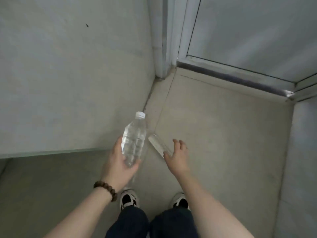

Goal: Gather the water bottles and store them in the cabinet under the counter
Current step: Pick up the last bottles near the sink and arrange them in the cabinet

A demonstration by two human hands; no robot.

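The left hand (118, 162) grips a clear capped bottle (134, 140) by its lower half, cap pointing far. The right hand (176, 157), fingers spread and empty, hovers over a second bottle (157, 145) lying on the floor (223, 134), just right of the first.

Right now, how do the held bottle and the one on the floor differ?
The clear plastic bottle with the white cap is gripped in the left hand, cap pointing up and away; the second clear plastic bottle lies on its side on the beige tiled floor, not yet grasped, with the open right hand at it. Its cap isn't visible. Both are transparent.
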